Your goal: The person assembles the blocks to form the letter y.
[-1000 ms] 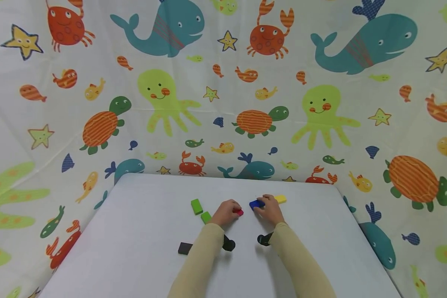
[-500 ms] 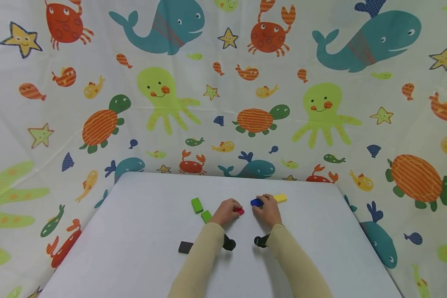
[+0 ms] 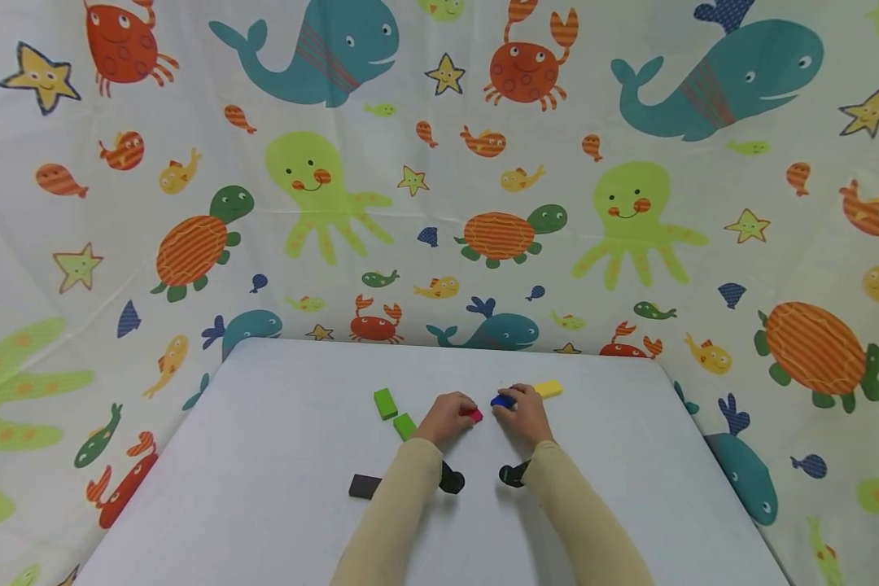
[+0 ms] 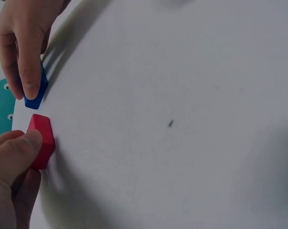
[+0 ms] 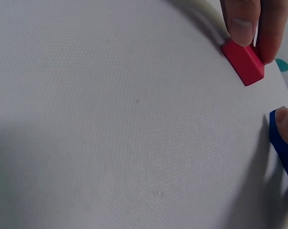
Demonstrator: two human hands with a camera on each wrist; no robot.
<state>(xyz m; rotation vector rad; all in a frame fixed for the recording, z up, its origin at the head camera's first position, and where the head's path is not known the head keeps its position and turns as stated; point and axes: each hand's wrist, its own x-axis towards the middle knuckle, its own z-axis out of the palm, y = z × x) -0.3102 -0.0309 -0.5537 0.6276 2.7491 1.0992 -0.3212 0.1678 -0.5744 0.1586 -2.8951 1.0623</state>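
On the white table, my left hand pinches a red block between thumb and fingers. To its right my right hand grips a blue block, its fingers covering part of it. In the left wrist view the red block and the blue block lie nearly end to end, a small gap between them. From the right wrist, the red block shows two fingers of my left hand on it, and the blue block has my right thumb against its side.
A yellow block lies just beyond my right hand. Two green blocks are left of my left hand. A black block lies beside my left forearm, partly hidden by the sleeve. A sea-animal patterned curtain hangs behind the table.
My right hand has shifted slightly left with the blue block, which has turned a little. My left hand and the red block stay almost where they were.
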